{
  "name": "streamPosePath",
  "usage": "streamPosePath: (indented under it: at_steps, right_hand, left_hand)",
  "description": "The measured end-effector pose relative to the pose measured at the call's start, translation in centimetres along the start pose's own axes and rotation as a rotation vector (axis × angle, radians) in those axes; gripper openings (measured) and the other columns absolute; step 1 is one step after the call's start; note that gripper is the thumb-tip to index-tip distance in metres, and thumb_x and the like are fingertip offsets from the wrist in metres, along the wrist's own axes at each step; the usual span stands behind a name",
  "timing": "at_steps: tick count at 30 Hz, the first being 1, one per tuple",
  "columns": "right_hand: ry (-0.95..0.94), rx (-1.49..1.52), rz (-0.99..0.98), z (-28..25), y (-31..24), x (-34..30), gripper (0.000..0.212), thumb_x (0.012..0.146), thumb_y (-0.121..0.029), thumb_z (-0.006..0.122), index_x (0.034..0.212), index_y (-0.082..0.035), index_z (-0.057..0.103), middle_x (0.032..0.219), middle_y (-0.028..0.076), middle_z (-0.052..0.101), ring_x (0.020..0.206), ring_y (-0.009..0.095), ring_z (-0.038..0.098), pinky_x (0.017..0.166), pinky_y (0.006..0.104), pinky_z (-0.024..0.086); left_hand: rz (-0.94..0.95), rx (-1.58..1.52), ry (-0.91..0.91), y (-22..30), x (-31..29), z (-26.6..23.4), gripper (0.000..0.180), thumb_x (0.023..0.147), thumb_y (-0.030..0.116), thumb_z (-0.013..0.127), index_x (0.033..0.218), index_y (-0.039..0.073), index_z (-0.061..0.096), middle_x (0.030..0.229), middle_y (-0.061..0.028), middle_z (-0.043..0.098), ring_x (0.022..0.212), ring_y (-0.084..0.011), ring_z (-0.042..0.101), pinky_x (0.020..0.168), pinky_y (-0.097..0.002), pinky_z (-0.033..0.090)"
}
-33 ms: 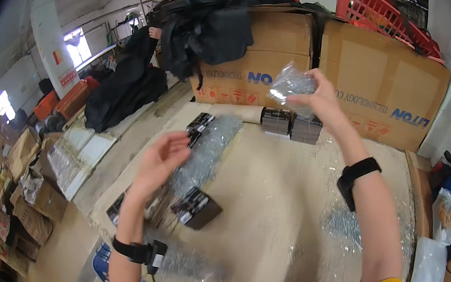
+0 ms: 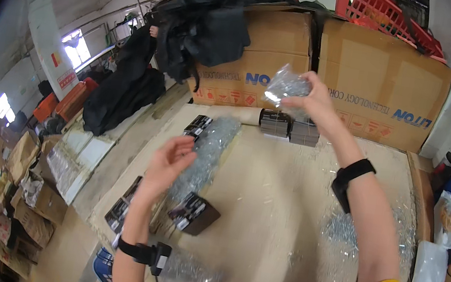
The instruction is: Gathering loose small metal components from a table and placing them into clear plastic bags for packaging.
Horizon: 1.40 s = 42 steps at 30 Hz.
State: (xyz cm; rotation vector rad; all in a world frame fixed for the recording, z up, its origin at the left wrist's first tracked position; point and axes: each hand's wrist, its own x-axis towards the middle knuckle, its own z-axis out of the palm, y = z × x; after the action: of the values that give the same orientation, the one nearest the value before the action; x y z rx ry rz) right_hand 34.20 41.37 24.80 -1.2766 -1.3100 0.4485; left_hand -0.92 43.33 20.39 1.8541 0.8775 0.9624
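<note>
My right hand [image 2: 315,101] grips a crinkled clear plastic bag [image 2: 286,85] with greyish contents, raised in front of the cardboard boxes. Just under it, two bundled stacks of small dark cartons [image 2: 275,123] stand at the table's far edge. My left hand [image 2: 168,164] hovers empty over the left side, fingers loosely curled and apart from the thumb. Beneath and beside it lies a long row of filled clear bags [image 2: 206,152]. A dark carton [image 2: 194,214] sits nearer me, another [image 2: 197,126] beyond the hand, and more dark cartons [image 2: 119,207] by my left forearm.
Large brown cardboard boxes [image 2: 383,77] wall off the table's far side, with black cloth [image 2: 214,27] draped over the left one. Small shiny pieces [image 2: 341,227] lie heaped at right. More clear bagged material [image 2: 187,268] lies near me. A red basket [image 2: 369,13] rests on top.
My left hand has shifted slightly right and away from the dark cartons at left, which show more now. My right hand and the bag have moved a little to the left.
</note>
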Motion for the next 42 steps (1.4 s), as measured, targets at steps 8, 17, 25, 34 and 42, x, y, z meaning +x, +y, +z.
streamPosePath:
  at_steps: [8, 17, 25, 34, 42]
  right_hand:
    - [0.104, 0.077, 0.202, 2.5, 12.0, 4.6, 0.061, 0.059, -0.007, 0.083, 0.112, -0.001, 0.053, 0.103, 0.017, 0.065, 0.099, 0.029, 0.063, 0.088, 0.0352, 0.047]
    - [0.165, 0.114, 0.348, 3.6, 20.4, 3.2, 0.057, 0.059, -0.008, 0.083, 0.107, -0.005, 0.053, 0.099, 0.015, 0.066, 0.097, 0.028, 0.064, 0.085, 0.0346, 0.048]
    - [0.259, 0.008, 0.269, 10.7, 19.9, 2.5, 0.050, 0.070, -0.012, 0.076, 0.114, -0.006, 0.053, 0.104, 0.017, 0.064, 0.099, 0.038, 0.062, 0.084, 0.0409, 0.050]
    - [0.302, -0.261, 0.165, 19.8, 24.5, 5.6, 0.052, 0.073, 0.000, 0.071, 0.120, -0.004, 0.049, 0.110, 0.016, 0.056, 0.102, 0.037, 0.057, 0.083, 0.0440, 0.049]
    - [0.218, -0.380, 0.081, 23.0, 28.4, 8.4, 0.054, 0.072, 0.006, 0.063, 0.123, -0.005, 0.046, 0.112, 0.016, 0.053, 0.103, 0.037, 0.055, 0.085, 0.0446, 0.048]
  left_hand:
    - [0.177, 0.441, 0.074, -12.5, 10.8, 7.0, 0.042, 0.081, 0.008, 0.071, 0.119, 0.002, 0.057, 0.123, -0.0195, 0.059, 0.117, -0.0368, 0.055, 0.099, -0.0372, 0.043]
    - [0.177, 0.797, 0.137, -17.6, 19.9, 11.2, 0.055, 0.088, 0.015, 0.065, 0.137, 0.006, 0.043, 0.147, -0.0211, 0.038, 0.137, -0.0412, 0.034, 0.110, -0.0555, 0.025]
    - [0.195, 1.134, 0.062, -21.3, 27.5, 11.9, 0.049, 0.093, 0.017, 0.056, 0.140, 0.011, 0.043, 0.152, -0.0130, 0.033, 0.142, -0.0354, 0.027, 0.111, -0.0644, 0.014]
    - [0.106, 1.034, -0.053, -24.8, 28.8, 9.3, 0.034, 0.075, 0.026, 0.069, 0.104, 0.009, 0.064, 0.111, -0.0088, 0.059, 0.114, -0.0306, 0.051, 0.107, -0.0572, 0.028]
    - [0.134, 0.939, -0.197, -23.6, 28.3, 7.9, 0.028, 0.073, 0.021, 0.070, 0.097, 0.006, 0.067, 0.105, -0.0139, 0.065, 0.106, -0.0335, 0.056, 0.101, -0.0421, 0.038]
